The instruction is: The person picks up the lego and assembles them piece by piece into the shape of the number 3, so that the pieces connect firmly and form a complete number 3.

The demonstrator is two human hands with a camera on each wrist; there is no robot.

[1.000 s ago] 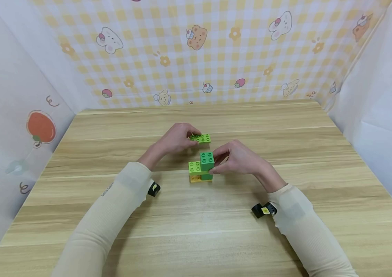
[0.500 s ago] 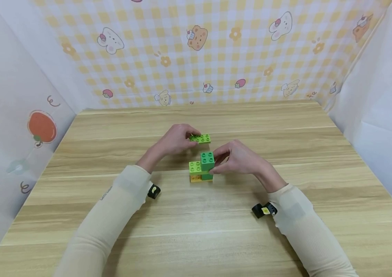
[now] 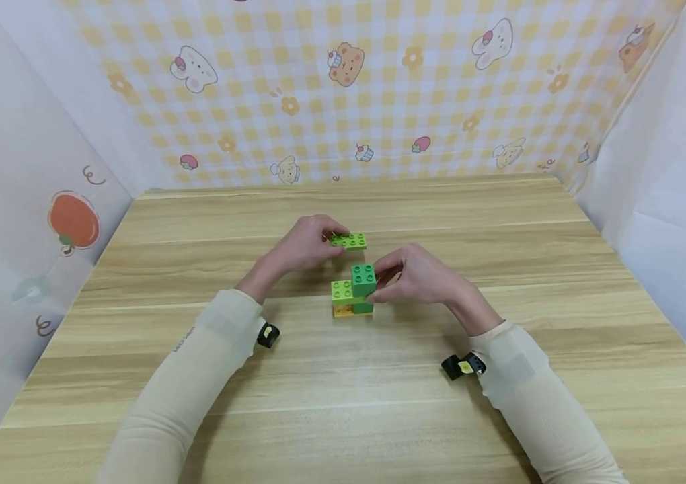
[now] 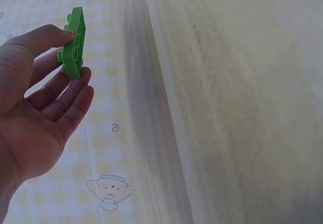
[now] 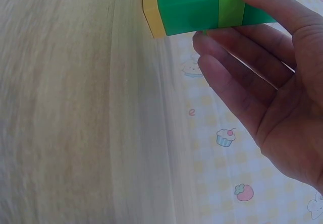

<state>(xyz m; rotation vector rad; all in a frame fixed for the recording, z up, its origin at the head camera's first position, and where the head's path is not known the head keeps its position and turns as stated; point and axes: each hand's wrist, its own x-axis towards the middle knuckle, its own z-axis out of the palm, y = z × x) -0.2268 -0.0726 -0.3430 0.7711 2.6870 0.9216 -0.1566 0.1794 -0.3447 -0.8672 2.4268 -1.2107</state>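
Observation:
My left hand (image 3: pixel 313 242) pinches a thin lime-green toy building plate (image 3: pixel 355 240) by its left end, behind the stack. The left wrist view shows the studded plate (image 4: pixel 75 45) on edge between thumb and fingers. With thumb and fingertips, my right hand (image 3: pixel 420 275) holds a small stack of toy bricks from its right side. On top is a green block (image 3: pixel 364 281) with studs up, over a lime plate (image 3: pixel 341 292). Beneath are another green block (image 3: pixel 364 308) and a yellow-orange base plate (image 3: pixel 343 311). Green, lime and yellow layers (image 5: pixel 186 9) show in the right wrist view.
A wooden table (image 3: pixel 343 403) spreads out under both hands. Behind it hangs a yellow checked cloth (image 3: pixel 319 101) with cartoon prints. White sheets (image 3: pixel 664 188) stand at both sides. Each sleeve carries a small black camera (image 3: pixel 268 334) at the wrist.
My left hand and its lime plate have shifted very slightly to the left. The right hand and the stack stay nearly where they were.

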